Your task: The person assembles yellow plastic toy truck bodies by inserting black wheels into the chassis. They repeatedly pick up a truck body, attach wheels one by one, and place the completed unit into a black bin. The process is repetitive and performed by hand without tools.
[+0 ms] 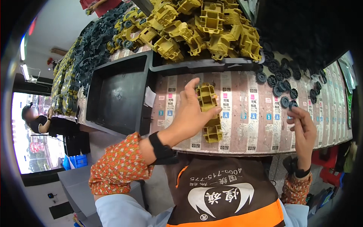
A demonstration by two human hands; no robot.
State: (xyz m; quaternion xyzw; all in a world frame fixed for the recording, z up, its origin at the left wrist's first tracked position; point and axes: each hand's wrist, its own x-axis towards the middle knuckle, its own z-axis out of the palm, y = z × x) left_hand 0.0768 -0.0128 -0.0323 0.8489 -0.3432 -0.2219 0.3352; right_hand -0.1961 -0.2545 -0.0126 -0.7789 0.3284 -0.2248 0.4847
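Note:
A long yellow plastic chassis-like part (207, 96), with open compartments, lies on the table in front of me. My left hand (191, 111) is over its left side, fingers spread and the thumb stretched across its middle. Whether that hand touches the part, I cannot tell. To the right, my right hand (303, 126) has thumb and fingertips drawn together at a small black wheel (292, 104), the lowest of a loose scatter of black wheels (280, 86).
Behind the part, a black tray (208, 65) is heaped with yellow plastic parts (211, 22). An empty black bin (117, 94) sits left of it. Dark parts (100, 41) and more yellow ones pile up at far left. Another person (43, 123) stands beyond the table's left end.

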